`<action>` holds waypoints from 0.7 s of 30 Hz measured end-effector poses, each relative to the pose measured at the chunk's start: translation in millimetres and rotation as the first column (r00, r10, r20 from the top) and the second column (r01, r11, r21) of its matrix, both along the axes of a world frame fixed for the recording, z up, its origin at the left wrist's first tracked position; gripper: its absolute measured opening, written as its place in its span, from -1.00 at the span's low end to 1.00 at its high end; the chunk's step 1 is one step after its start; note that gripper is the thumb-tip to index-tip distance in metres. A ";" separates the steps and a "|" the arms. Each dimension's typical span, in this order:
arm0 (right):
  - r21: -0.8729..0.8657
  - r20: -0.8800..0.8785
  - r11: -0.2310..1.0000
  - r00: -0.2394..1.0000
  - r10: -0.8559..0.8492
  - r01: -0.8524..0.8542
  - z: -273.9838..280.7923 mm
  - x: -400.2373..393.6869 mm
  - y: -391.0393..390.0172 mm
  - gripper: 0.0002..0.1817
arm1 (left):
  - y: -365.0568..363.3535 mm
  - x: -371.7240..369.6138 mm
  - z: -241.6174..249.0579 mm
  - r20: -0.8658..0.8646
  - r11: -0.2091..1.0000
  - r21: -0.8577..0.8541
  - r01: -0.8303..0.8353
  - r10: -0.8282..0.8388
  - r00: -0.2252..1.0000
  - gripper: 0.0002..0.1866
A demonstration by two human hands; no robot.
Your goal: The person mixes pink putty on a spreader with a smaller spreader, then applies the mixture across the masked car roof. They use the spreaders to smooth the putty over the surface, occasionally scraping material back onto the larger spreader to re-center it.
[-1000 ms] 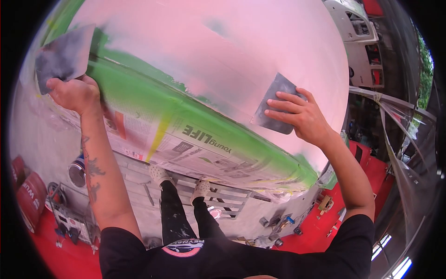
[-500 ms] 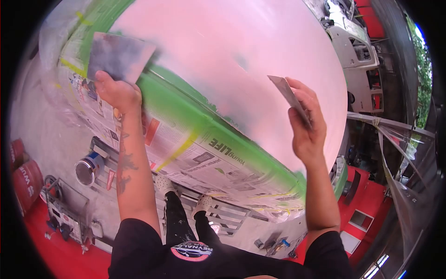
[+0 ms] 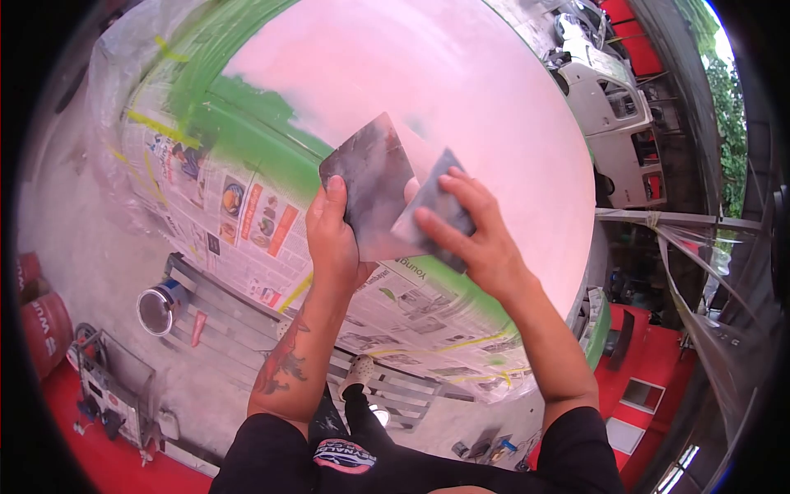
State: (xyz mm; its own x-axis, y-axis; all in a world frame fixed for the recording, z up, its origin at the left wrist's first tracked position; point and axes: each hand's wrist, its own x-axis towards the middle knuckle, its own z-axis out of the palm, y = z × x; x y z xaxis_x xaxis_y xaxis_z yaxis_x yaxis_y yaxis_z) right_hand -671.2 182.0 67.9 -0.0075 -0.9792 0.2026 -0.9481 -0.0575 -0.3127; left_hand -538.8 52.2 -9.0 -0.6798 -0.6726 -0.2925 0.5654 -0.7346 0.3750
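Square plate (image 3: pixel 370 185), smudged, gripped in left hand (image 3: pixel 331 239); grey spreader (image 3: pixel 440 212), gripped in right hand (image 3: pixel 487 239); round can (image 3: pixel 157 311), standing below, contents indistinct.

Room to pass lies over the pink panel (image 3: pixel 510 90) along its right edge; the broad plate (image 3: pixel 370 185) and smaller plate (image 3: pixel 451 214) obstruct its lower edge.

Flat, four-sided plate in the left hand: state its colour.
The flat, four-sided plate is dark grey with cloudy, paler patches; head view shows it.
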 end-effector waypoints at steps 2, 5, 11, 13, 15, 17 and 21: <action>0.072 -0.367 0.984 0.921 -0.128 0.166 6.2 -21.3 9.4 -0.40 | 0.4 5.9 4.1 0.054 1.000 -0.028 0.007 -0.005 0.999 -0.56; 0.108 -0.480 0.955 0.855 -0.194 0.278 26.6 -26.1 17.5 -0.36 | -5.4 9.9 -0.2 0.246 0.889 -0.455 -0.055 0.185 0.952 -0.58; 0.025 -0.481 0.976 0.859 -0.176 0.214 54.0 -7.2 -22.5 -0.43 | -0.4 0.4 17.6 0.316 0.758 -0.638 0.137 0.095 0.944 -0.58; 0.107 -0.339 0.984 0.935 -0.100 0.144 48.7 -4.0 -28.5 -0.45 | 2.8 -4.0 17.9 0.330 0.770 -0.617 0.163 0.065 0.942 -0.59; 0.161 -0.301 0.981 0.952 -0.056 0.109 49.6 3.5 -24.7 -0.46 | 4.2 -7.1 15.4 0.341 0.778 -0.610 0.149 0.089 0.936 -0.57; 0.252 -0.254 0.966 0.967 0.018 0.048 50.9 9.1 -16.0 -0.50 | 8.6 -8.9 12.9 0.354 0.791 -0.597 0.134 0.110 0.929 -0.56; 0.373 -0.257 0.928 0.960 0.111 -0.007 54.2 17.3 16.1 -0.62 | 17.2 -13.0 10.9 0.466 0.798 -0.600 0.060 0.288 0.837 -0.60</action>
